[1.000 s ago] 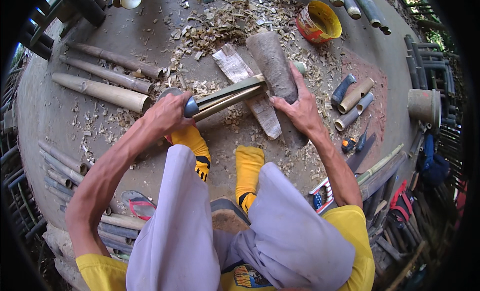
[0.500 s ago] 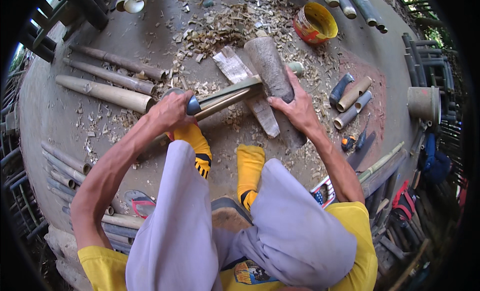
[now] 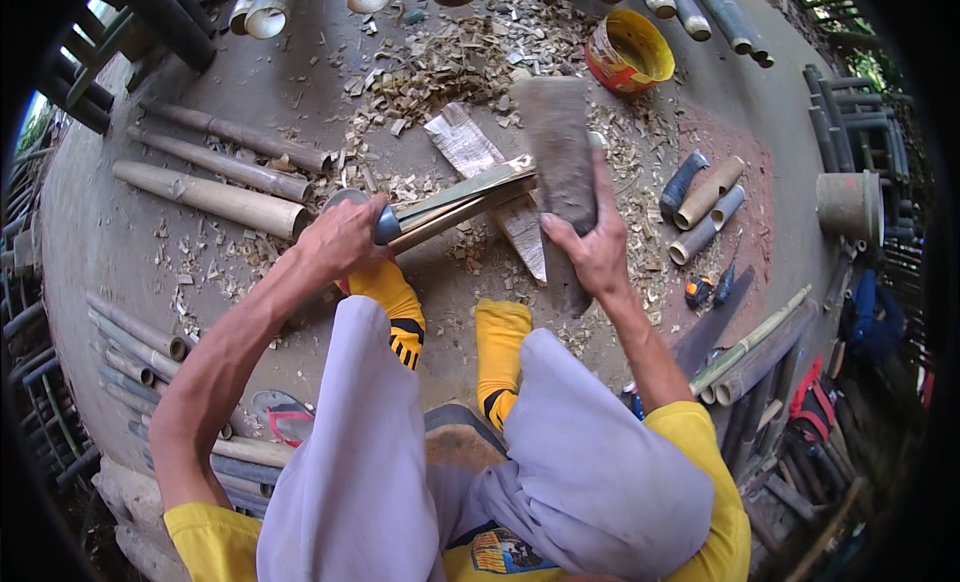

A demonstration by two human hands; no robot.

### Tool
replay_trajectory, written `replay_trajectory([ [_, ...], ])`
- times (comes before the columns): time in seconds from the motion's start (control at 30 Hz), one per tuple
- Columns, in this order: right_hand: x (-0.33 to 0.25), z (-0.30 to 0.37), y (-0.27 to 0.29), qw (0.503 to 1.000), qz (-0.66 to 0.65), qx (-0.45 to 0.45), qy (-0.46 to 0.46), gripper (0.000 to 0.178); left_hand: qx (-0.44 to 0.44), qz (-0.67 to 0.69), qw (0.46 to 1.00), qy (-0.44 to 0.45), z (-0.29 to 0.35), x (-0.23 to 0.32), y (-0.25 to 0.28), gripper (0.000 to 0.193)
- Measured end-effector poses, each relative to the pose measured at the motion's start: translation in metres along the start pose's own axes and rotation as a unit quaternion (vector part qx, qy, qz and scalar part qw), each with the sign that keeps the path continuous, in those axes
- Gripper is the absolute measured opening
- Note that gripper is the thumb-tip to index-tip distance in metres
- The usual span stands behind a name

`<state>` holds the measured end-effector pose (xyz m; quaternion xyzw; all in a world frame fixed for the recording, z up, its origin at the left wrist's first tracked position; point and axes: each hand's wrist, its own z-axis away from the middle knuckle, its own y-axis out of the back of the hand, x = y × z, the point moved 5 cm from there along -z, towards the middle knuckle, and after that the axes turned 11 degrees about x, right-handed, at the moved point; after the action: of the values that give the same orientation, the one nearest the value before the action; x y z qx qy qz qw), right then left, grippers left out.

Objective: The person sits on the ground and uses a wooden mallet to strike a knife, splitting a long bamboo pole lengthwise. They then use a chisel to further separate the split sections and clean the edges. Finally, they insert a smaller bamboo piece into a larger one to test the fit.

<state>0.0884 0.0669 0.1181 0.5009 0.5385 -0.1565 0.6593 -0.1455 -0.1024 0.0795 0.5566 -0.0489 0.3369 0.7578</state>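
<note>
My left hand [image 3: 345, 237] is closed round the handle of a machete [image 3: 465, 190], whose blue-grey collar shows beside the fingers. Its long blade lies along a bamboo pole [image 3: 420, 239] that slants up to the right. A thick, rough brown-grey wooden block [image 3: 562, 157] is gripped by my right hand [image 3: 590, 247] at its lower half, thumb across the near face. The block's upper end is smeared by motion and hides part of the bamboo near the blade's tip. Beneath the bamboo lies a pale, scarred wooden plank [image 3: 520, 232].
Wood chips [image 3: 430, 72] litter the ground around a yellow-red bucket [image 3: 630, 52]. Bamboo poles [image 3: 215, 197] lie at left; short bamboo pieces [image 3: 710, 192], a tape measure [image 3: 698, 291] and a saw [image 3: 715, 322] at right. My yellow-socked feet [image 3: 500, 347] are close below the plank.
My right hand has swung the wooden block to a more upright angle, its upper end shifting right. The left hand and machete have stayed nearly in place.
</note>
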Motion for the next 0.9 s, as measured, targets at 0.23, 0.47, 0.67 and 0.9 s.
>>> replay_trajectory([
  [0.23,0.021,0.008,-0.002,0.992,0.085,-0.080,-0.050,0.095,-0.035,-0.022,0.999,0.036,0.005,0.005,0.003,0.039],
  [0.47,0.032,0.032,-0.010,0.993,0.055,-0.067,-0.079,0.091,-0.034,-0.024,0.999,0.035,0.001,0.008,0.003,0.037],
  [0.67,0.036,0.049,-0.011,0.990,0.035,-0.067,-0.117,0.093,-0.051,-0.028,0.997,0.052,-0.001,0.011,0.002,0.036],
  [0.9,0.061,0.116,0.031,0.977,-0.015,0.148,-0.156,0.093,-0.034,-0.004,0.999,0.004,0.017,0.017,0.008,0.038],
])
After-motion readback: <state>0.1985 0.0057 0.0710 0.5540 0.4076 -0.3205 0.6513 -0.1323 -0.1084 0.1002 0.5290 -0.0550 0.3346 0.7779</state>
